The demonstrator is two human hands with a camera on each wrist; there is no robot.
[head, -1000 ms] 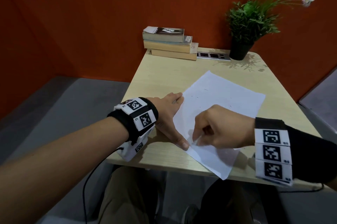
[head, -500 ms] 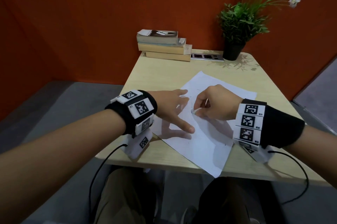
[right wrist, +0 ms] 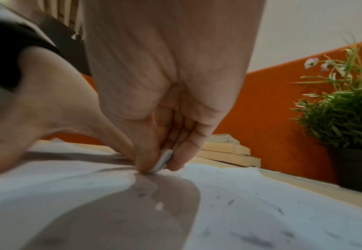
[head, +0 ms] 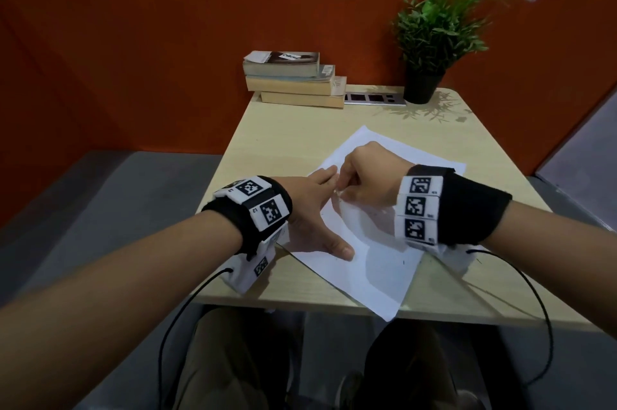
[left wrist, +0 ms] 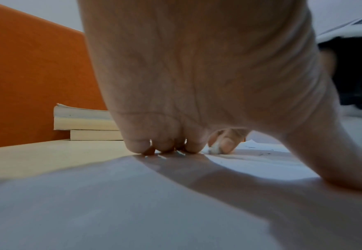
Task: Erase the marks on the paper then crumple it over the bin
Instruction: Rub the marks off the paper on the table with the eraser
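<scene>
Paper (head: 384,242) flat on light wood table (head: 287,142), centre of head view, turned at an angle, near corner poking past table's front edge at lower centre. Few faint dark marks on sheet; small smudges visible in lower right of right wrist view (right wrist: 278,209).

Left hand (head: 310,209) on paper's left edge, fingers straight and spread, palm down, thumb out toward lower centre of frame. Fingertips (left wrist: 137,147) touching where sheet meets table in left wrist view. Holding nothing, just pressing sheet flat.

Right hand (head: 367,179) just beside left hand's fingertips, centre of head view, fingers curled down. Small white eraser (right wrist: 163,160) pinched btwn thumb and fingers, its lower end touching paper. Same eraser (left wrist: 215,148) seen past left fingertips in centre of left wrist view, w/ right thumb next to it. Shadow of right hand on sheet directly under it.

Black bands w/ white marker blocks on both wrists; thin black cables hanging off table's front edge.

Stack of three books (head: 293,82) at table's far edge, upper centre, against orange wall (head: 167,25). Grey socket strip (head: 375,98) just right of books. Potted plant (head: 430,42) in black pot at upper right, few pale flowers on long stems. Grey floor at left of frame. Bin not in any view.
</scene>
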